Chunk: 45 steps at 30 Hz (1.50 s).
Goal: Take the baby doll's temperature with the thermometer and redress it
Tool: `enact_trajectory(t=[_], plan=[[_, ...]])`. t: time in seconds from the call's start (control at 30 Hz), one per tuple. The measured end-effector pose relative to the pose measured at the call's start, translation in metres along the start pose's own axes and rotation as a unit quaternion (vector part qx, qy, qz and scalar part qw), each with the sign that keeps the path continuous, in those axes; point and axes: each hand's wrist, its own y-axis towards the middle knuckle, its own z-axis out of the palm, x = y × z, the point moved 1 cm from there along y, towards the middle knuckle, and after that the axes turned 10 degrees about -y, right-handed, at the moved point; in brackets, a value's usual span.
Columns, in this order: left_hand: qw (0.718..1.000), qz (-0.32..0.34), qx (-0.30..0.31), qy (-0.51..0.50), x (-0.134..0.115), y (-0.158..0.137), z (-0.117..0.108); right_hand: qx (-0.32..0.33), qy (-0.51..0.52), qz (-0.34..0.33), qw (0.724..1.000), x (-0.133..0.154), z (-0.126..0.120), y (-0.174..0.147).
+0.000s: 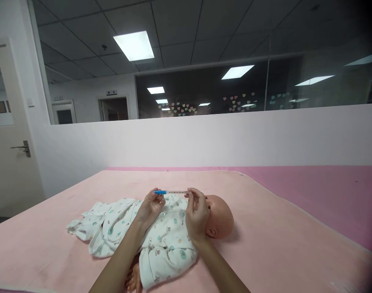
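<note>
Between my two hands a thin glass thermometer (176,192) with a blue end is held level. My left hand (152,205) pinches the blue end with its fingertips. At the clear end, the fingers of my right hand (196,211) are closed on the tube and cover its tip. Below them a baby doll (221,215) lies on its back, head to the right. It wears a white patterned outfit (170,234). One doll hand (133,278) shows at the lower left, partly behind my left forearm. My right hand hides part of the doll's face and neck.
A peach-coloured sheet (283,240) covers the surface under the doll, over a pink mat (335,195). Behind it stands a low white wall (222,140) with glass above. A door (11,162) with a lever handle is at the left.
</note>
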Motion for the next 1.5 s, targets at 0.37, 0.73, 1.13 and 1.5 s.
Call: enact_trajectory(t=[0.37,0.73,1.13,1.5], plan=[[1.0,-0.006,0.018,0.015,0.0,-0.0003,0.0004,-0.001,-0.014,0.016,1.0,-0.0063,0.0026,-0.0023],[0.996,-0.029,0.075,0.038,0.0009,-0.0021,0.0014,-0.016,-0.001,0.018,1.0,-0.0079,0.0029,-0.0034],[0.992,-0.047,0.108,0.042,0.0,-0.0029,-0.0018,-0.022,-0.018,0.003,1.0,-0.0043,0.0019,-0.0022],[0.992,-0.044,0.112,0.04,0.0003,-0.0035,-0.001,-0.022,-0.019,-0.001,1.0,-0.0045,0.0013,-0.0024]])
